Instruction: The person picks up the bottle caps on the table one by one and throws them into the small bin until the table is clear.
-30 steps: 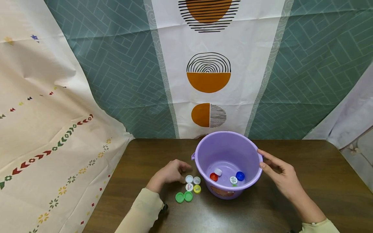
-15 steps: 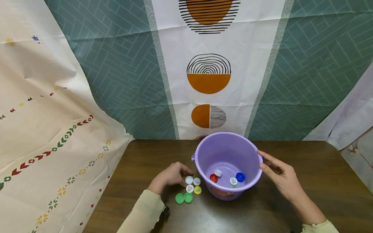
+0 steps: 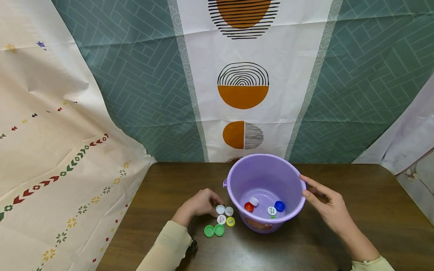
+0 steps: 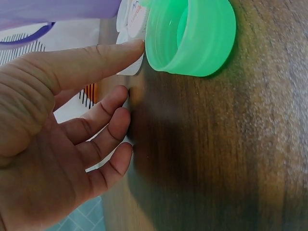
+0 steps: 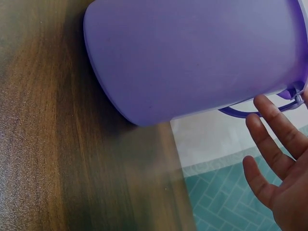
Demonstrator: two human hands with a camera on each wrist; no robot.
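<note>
Teal-and-white printed cloth behind the table, white strip down its middle with orange and black motifs. Cream patterned cloth off to the left. Brown wood-grain table, glossy toward my side.

Purple bucket stands upright on it, in front of the white strip. Inside, on the bottom: red cap touching a small white cap, blue cap beside a dark-printed white cap, plus a sliver of green mostly hidden by the near rim.

Loose caps on the table, just left of the bucket: two plain white caps on the far side, red-printed white cap and yellow cap next, two green caps nearest me, side by side, hollow side up.

Left hand: thumb out straight, tip at the white caps. Other three fingers loosely bent with gaps between. Index mostly hidden behind the thumb on the wrist cam; can't tell whether it touches a cap.

Right hand: thumb and index, well apart, touch the bucket's right rim. Other fingers spread near the handle, not wrapped around anything.
</note>
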